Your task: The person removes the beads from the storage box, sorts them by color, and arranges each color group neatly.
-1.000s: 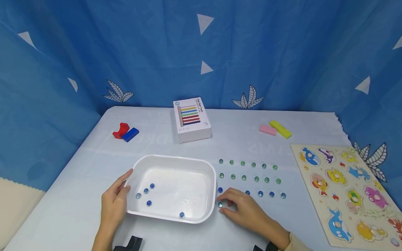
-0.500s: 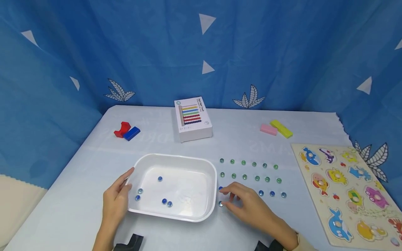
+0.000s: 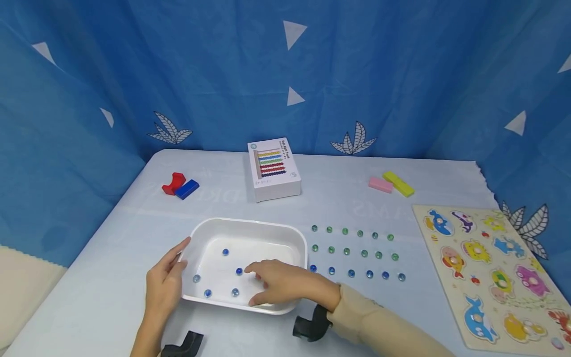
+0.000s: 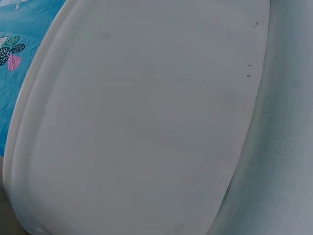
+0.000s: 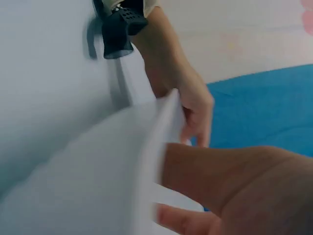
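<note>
A white plastic tray [image 3: 256, 222] holds several blue and clear glass marbles; one dark blue marble [image 3: 239, 271] lies near its middle. My left hand [image 3: 164, 282] grips the tray's left rim between thumb and fingers. Over the tray's right half, my right hand [image 3: 278, 281] has thumb and index finger spread apart, with the index fingertip right beside the dark blue marble and nothing pinched. A clear marble [image 3: 235, 292] lies left of the thumb. The tray's outer wall [image 4: 146, 117] fills much of the left wrist view. In the right wrist view, the right hand [image 5: 234, 186] reaches over the blurred rim.
Rows of green marbles [image 3: 346, 251] and a row of blue marbles [image 3: 351, 273] lie right of the tray. Farther right is an animal puzzle board [image 3: 459, 302]. Behind stand a white box [image 3: 276, 191], red [image 3: 174, 184] and blue blocks [image 3: 187, 189], pink [image 3: 380, 185] and yellow blocks [image 3: 398, 184].
My right hand has moved left from beside the marble rows to over the tray. Marbles inside have rolled about. The front single marble by the tray's right side is no longer visible; my forearm covers that spot.
</note>
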A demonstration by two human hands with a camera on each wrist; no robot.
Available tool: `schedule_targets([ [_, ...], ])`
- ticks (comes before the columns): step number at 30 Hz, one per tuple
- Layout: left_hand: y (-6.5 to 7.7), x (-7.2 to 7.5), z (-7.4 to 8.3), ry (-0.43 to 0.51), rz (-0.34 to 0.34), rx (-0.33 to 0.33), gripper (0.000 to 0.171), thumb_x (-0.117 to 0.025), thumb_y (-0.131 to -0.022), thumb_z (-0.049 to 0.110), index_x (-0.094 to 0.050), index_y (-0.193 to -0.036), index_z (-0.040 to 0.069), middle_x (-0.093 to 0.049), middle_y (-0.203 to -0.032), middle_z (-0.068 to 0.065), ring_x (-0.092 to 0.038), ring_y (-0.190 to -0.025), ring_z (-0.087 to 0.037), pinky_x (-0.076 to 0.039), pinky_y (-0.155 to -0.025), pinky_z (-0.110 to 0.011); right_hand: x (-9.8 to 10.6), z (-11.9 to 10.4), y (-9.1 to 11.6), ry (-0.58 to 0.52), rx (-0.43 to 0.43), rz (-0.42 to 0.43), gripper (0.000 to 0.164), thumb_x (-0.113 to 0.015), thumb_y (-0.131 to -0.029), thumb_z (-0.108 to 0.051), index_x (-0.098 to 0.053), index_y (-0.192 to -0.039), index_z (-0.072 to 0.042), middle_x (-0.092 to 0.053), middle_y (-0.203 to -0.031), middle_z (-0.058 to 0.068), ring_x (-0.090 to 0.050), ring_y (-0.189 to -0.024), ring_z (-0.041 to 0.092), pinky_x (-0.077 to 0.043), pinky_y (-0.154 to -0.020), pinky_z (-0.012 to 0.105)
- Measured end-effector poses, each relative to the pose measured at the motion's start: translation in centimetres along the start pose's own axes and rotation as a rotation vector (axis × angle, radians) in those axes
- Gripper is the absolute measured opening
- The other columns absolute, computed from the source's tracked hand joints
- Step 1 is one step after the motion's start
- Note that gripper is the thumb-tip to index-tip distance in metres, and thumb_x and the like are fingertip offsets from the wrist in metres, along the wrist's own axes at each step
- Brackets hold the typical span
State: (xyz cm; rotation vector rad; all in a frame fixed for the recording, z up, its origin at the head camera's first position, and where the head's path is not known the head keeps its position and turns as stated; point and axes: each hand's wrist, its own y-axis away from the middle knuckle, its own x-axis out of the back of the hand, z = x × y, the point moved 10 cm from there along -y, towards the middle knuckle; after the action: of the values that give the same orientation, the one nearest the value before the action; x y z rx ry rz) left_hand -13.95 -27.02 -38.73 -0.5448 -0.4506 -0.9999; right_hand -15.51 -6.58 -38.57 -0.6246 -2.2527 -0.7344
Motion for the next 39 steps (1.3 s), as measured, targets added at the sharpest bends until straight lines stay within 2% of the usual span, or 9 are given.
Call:
schedule_targets([
  [5, -0.1, -0.2, -0.1, 0.012, -0.018, 0.033, 0.041, -0.04, -0.089, 0.004, -0.054, -0.125, 0.015, -0.051, -0.132, -0.009, -0.044, -0.126, -0.028, -0.038, -0.1, -0.043, -2.3, -0.7, -2.8, -0.08, -0.028, -0.025, 0.039, -0.067, -0.079, -0.024, -0.057, -0.116, -0.015, -0.056, -0.077, -0.009, -0.047, -0.067, 0.002, -0.039, -0.061, 0.014],
  [10, -0.1, 0.0, -0.2, 0.008, -0.008, 0.038, 0.041, -0.04, -0.089, 0.004, -0.055, -0.125, 0.016, -0.052, -0.131, -0.008, -0.044, -0.126, -0.027, -0.039, -0.101, -0.043, -3.4, -1.6, -4.4, -0.152, -0.036, 0.004, 0.033, -0.062, -0.081, -0.02, -0.061, -0.112, -0.011, -0.053, -0.067, -0.008, -0.047, -0.058, 0.002, -0.037, -0.054, 0.013],
  [16, -0.2, 0.6, -1.0, -0.001, 0.024, 0.071, 0.041, -0.039, -0.09, 0.007, -0.055, -0.125, 0.019, -0.051, -0.132, -0.008, -0.043, -0.127, -0.026, -0.038, -0.103, -0.044, -3.9, -2.8, -5.6, -0.113, -0.027, 0.012, 0.034, -0.059, -0.083, -0.028, -0.062, -0.114, -0.015, -0.058, -0.074, -0.008, -0.048, -0.063, 0.0, -0.039, -0.058, 0.012],
  [22, -0.4, 0.5, -0.9, -0.001, 0.01, 0.108, 0.04, -0.039, -0.091, 0.008, -0.054, -0.126, 0.02, -0.052, -0.132, -0.005, -0.044, -0.126, -0.023, -0.038, -0.101, -0.044, -4.7, -3.4, -5.9, -0.122, 0.053, -0.072, 0.028, -0.051, -0.089, -0.027, -0.065, -0.109, -0.014, -0.067, -0.092, -0.008, -0.053, -0.075, -0.004, -0.044, -0.069, 0.011],
  [25, -0.4, 0.3, -0.8, -0.002, 0.005, 0.108, 0.04, -0.038, -0.091, 0.008, -0.054, -0.126, 0.02, -0.052, -0.132, -0.005, -0.044, -0.127, -0.023, -0.038, -0.101, -0.043, -4.7, -3.4, -5.9, -0.136, 0.075, -0.081, 0.026, -0.05, -0.09, -0.025, -0.065, -0.108, -0.014, -0.066, -0.093, -0.008, -0.053, -0.077, -0.005, -0.044, -0.071, 0.011],
  [31, -0.5, 0.4, -0.9, 0.01, 0.007, 0.102, 0.04, -0.039, -0.09, 0.007, -0.055, -0.125, 0.018, -0.052, -0.132, -0.005, -0.043, -0.127, -0.023, -0.038, -0.102, -0.044, -4.7, -3.0, -6.0, -0.327, 0.06, -0.098, 0.021, -0.052, -0.088, -0.021, -0.065, -0.102, -0.011, -0.061, -0.081, -0.007, -0.049, -0.069, -0.001, -0.042, -0.066, 0.011],
  [33, -0.5, 0.4, -0.9, 0.012, 0.009, 0.101, 0.04, -0.039, -0.09, 0.007, -0.055, -0.125, 0.018, -0.052, -0.132, -0.005, -0.043, -0.127, -0.023, -0.037, -0.102, -0.044, -4.8, -2.9, -6.0, -0.353, 0.051, -0.107, 0.021, -0.052, -0.089, -0.022, -0.065, -0.101, -0.011, -0.061, -0.08, -0.008, -0.049, -0.069, 0.0, -0.042, -0.066, 0.012],
  [35, -0.5, 0.4, -1.0, 0.013, 0.008, 0.099, 0.04, -0.038, -0.091, 0.008, -0.054, -0.126, 0.018, -0.051, -0.132, -0.006, -0.042, -0.128, -0.024, -0.037, -0.102, -0.044, -4.9, -2.9, -6.0, -0.327, 0.05, -0.108, 0.02, -0.051, -0.089, -0.022, -0.064, -0.099, -0.012, -0.06, -0.079, -0.008, -0.049, -0.068, 0.0, -0.042, -0.065, 0.012],
  [39, -0.5, 0.3, -0.9, 0.022, 0.008, 0.088, 0.04, -0.038, -0.091, 0.007, -0.054, -0.126, 0.017, -0.051, -0.132, -0.007, -0.042, -0.128, -0.025, -0.036, -0.102, -0.044, -4.8, -2.8, -5.9, -0.198, 0.042, -0.098, 0.017, -0.049, -0.09, -0.024, -0.062, -0.093, -0.014, -0.056, -0.073, -0.009, -0.048, -0.065, 0.001, -0.04, -0.061, 0.012],
])
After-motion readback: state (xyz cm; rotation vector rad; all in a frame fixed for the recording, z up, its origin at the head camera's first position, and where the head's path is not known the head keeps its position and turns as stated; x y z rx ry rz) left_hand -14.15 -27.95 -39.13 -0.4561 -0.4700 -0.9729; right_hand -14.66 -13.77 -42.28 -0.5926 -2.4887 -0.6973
